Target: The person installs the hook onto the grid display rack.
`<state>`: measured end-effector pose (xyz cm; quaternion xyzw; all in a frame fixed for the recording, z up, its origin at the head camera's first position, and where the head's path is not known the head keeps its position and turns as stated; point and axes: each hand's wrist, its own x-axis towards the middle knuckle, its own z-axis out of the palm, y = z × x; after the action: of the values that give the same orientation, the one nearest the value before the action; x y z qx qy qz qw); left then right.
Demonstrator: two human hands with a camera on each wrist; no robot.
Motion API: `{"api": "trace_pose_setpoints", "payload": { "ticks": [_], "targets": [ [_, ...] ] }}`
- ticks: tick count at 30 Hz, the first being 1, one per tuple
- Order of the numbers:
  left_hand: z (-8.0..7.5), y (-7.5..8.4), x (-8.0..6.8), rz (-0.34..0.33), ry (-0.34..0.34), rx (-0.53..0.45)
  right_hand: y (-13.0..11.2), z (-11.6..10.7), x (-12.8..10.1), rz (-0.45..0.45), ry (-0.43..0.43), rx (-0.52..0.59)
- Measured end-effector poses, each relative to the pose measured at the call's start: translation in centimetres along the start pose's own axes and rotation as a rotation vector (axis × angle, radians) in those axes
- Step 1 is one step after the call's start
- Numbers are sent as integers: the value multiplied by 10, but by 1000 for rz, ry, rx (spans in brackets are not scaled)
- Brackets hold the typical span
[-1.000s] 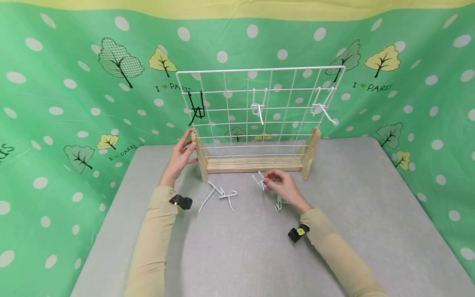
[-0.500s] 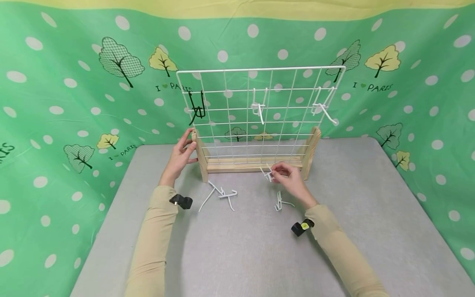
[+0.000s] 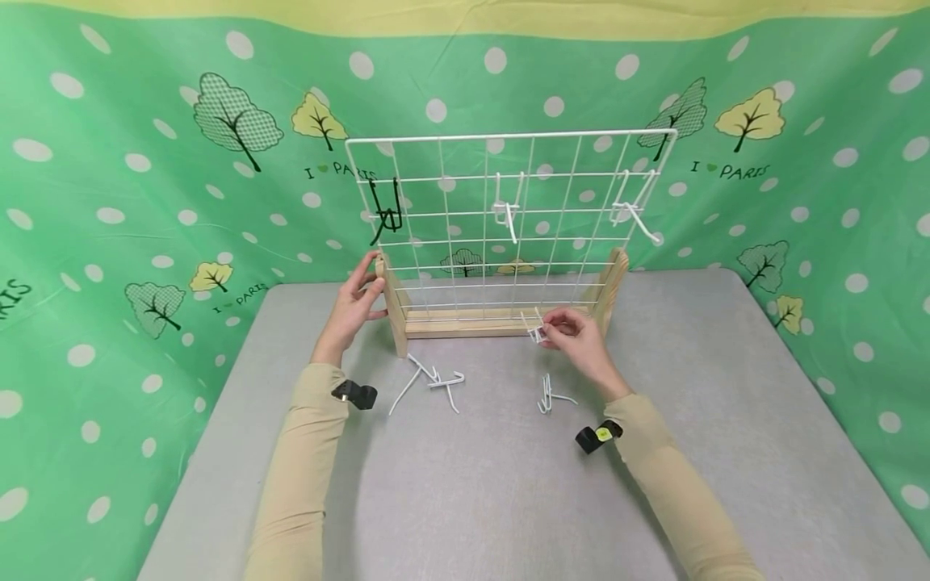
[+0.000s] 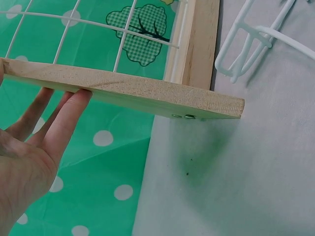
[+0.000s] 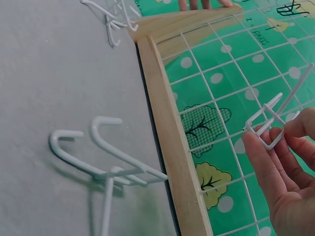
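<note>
A white wire grid panel point(image 3: 508, 218) stands upright in a wooden base point(image 3: 494, 323) at the back of the grey table point(image 3: 472, 484). My left hand point(image 3: 356, 303) touches the base's left upright point(image 4: 123, 91) with straight fingers. My right hand point(image 3: 574, 335) pinches a white wire hook point(image 3: 535, 327) point(image 5: 270, 125) just in front of the grid's lower right part. One black hook point(image 3: 385, 211) and two white hooks point(image 3: 506, 211) point(image 3: 634, 214) hang on the grid.
Loose white hooks lie on the table in two groups, one point(image 3: 432, 379) in front of the base's left end, another point(image 3: 546, 395) point(image 5: 108, 162) by my right wrist. A green dotted cloth point(image 3: 145, 161) backs and flanks the table.
My right hand has lifted the white hook off the table and carried it up and right toward the grid's lower right. The left hand has stayed on the upright.
</note>
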<state>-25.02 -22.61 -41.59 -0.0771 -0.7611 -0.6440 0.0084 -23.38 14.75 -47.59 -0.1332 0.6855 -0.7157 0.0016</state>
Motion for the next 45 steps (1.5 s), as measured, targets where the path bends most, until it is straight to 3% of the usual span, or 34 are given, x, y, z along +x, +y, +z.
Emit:
{"api": "trace_pose_setpoints", "payload": {
  "ticks": [30,45],
  "targets": [
    [0,-2,1,-9,7,2,-24,-21,18,-93,150,49],
    [0,-2,1,-23,8,3,-24,-29,25,-109,220,87]
  ]
}}
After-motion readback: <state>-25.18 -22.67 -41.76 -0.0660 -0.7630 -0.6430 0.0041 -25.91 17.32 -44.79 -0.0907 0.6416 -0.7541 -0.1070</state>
